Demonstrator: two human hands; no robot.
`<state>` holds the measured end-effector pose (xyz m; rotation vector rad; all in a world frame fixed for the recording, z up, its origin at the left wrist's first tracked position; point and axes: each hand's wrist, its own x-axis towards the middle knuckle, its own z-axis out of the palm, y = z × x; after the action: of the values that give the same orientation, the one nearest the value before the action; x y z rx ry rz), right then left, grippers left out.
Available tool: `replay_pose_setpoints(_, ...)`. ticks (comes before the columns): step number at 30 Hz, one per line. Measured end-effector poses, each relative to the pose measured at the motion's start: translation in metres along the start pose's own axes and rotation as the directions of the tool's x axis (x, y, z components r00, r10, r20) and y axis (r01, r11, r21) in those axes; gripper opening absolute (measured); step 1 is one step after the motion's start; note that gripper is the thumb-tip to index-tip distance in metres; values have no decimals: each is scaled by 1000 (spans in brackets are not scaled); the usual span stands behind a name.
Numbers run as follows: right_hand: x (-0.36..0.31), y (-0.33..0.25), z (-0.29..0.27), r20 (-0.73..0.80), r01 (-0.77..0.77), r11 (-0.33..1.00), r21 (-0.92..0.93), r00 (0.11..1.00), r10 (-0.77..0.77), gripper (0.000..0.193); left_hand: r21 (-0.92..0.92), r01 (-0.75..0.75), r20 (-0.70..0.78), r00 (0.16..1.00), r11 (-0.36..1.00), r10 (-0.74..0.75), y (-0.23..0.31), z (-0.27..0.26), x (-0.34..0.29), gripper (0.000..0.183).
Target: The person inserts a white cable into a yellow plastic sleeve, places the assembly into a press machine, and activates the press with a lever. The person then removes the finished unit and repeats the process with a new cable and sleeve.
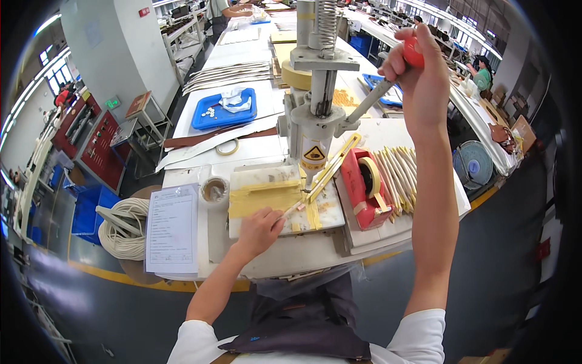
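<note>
My right hand [418, 76] is raised and wrapped round the red ball knob [414, 53] of the lever [373, 100] on a grey hand press [315, 124]. Down at the press's base, my left hand [260, 230] is closed on a thin pale cord [292, 210], whose far end reaches under the press tip [308, 180]. Beneath it lies a pale slab [330, 209] partly covered in yellow tape [264, 197]. A yellow strip guide [333, 168] slants away from the press tip to the right.
A red tape dispenser [367, 194] stands right of the slab, beside a row of pale cord pieces [397, 179]. To the left are a tape roll [214, 190], a printed sheet [173, 230] and a coil of cord [124, 233]. A blue tray [200, 118] sits farther back.
</note>
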<state>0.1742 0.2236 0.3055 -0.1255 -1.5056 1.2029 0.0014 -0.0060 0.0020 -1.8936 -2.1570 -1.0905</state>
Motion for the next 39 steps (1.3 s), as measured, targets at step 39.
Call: replay_pose_setpoints(39,-240,83,7,782,608,564,-559,612,116,10,-133,33,-9,999,991,-34,45,-94,-68,16)
